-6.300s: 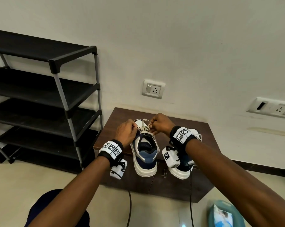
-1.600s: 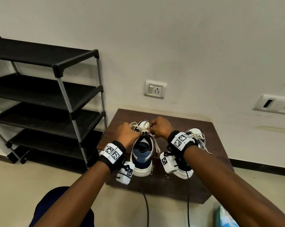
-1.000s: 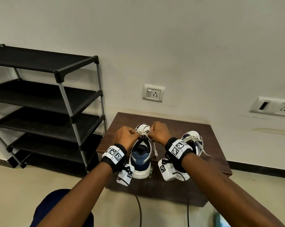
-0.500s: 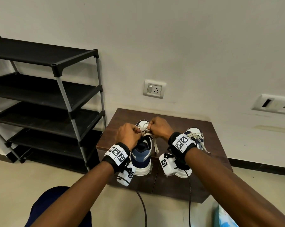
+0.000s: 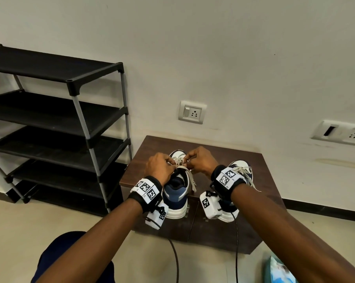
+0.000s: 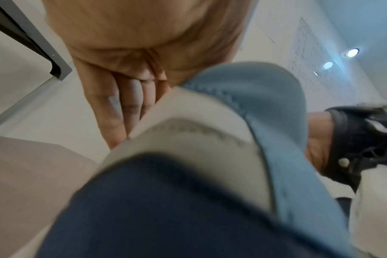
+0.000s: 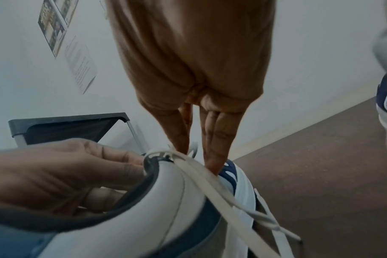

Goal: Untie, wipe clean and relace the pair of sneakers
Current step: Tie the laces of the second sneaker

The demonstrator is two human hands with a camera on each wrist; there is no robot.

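Note:
Two white and navy sneakers stand on a low brown table (image 5: pixel 272 180), toes to the wall. Both hands work at the top of the left sneaker (image 5: pixel 175 198). My left hand (image 5: pixel 162 167) pinches its cream lace (image 5: pixel 180 161) from the left, and my right hand (image 5: pixel 201 160) pinches it from the right. One loose lace end (image 5: pixel 191 180) hangs down the sneaker's right side. In the right wrist view the lace (image 7: pixel 210 183) runs over the collar below my right fingers (image 7: pixel 212 139). My right wrist partly hides the second sneaker (image 5: pixel 244 166), whose laces hang loose.
A black shoe rack (image 5: pixel 60 119) stands left of the table. Wall sockets (image 5: pixel 192 112) sit above and to the right. A blue wipes packet (image 5: pixel 278 270) lies on the floor at the bottom right. Wrist camera cables (image 5: pixel 175 258) hang in front of the table.
Both hands have stayed at the top of the left sneaker and drawn closer together over the lace. The sneakers have not moved.

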